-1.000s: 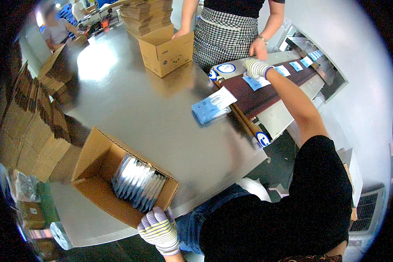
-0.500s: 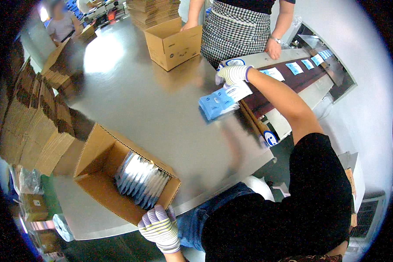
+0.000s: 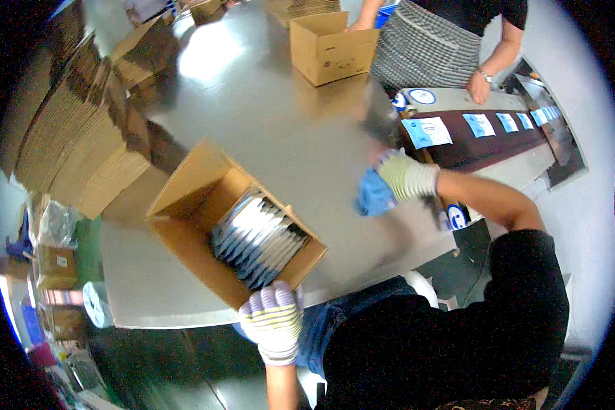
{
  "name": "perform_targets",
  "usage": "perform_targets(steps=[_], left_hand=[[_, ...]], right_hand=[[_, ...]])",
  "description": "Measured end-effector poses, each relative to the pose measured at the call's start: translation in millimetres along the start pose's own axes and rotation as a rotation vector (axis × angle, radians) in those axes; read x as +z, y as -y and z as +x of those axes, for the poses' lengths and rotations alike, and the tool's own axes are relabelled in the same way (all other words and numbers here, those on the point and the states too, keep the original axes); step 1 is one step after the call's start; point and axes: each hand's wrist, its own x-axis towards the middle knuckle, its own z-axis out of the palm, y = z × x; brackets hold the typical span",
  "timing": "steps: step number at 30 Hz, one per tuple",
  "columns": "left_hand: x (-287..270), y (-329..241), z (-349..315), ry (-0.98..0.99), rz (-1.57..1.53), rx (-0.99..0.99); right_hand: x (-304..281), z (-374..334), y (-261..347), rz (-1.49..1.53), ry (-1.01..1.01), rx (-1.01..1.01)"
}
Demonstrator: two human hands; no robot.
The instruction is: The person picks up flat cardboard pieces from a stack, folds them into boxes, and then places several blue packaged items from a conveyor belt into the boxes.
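My left hand (image 3: pixel 272 322), in a striped knit glove, is closed over the near rim of an open cardboard box (image 3: pixel 178 236). The box stands tilted in view on the table's near side. Inside it a row of silvery and blue packets (image 3: pixel 263 236) stands on edge, packed side by side. My right hand (image 3: pixel 404 179), also gloved and smeared by motion, is closed on a bunch of blue packets (image 3: pixel 373 194) above the table, by the conveyor's end. How many it holds cannot be made out.
A conveyor (image 3: pixel 468 147) at the right carries a line of blue-and-white packets (image 3: pixel 428 132). Across the metal table (image 3: pixel 273 130), a person (image 3: pixel 427 44) in a checked apron has a hand at another open carton (image 3: pixel 335 55). Stacked flattened cardboard (image 3: pixel 75 137) stands at the left.
My right hand has come off the conveyor's end toward me, carrying the blue packets that lay stacked at the table's edge. My left hand stays on the box rim. The whole view has shifted.
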Motion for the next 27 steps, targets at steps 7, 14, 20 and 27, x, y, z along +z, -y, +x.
perform_targets(steps=[7, 14, 20, 27], left_hand=[[0.3, 2.1, 13.2, -0.017, -0.041, 0.002], [-2.9, -1.2, 3.7, -0.001, -0.028, 0.104], [-15.5, -22.8, -1.8, 0.084, -0.079, 0.111], [-33.2, 13.8, 3.1, -0.019, -0.207, -0.037]], right_hand=[[-25.2, -35.4, 57.7, 0.485, 0.173, 0.011], [-181.5, 5.7, 102.2, 0.875, -0.346, -0.799], [-198.1, 147.1, 185.5, 0.019, -0.323, -0.357], [-232.5, 113.2, 192.4, 0.158, -0.029, -0.609]])
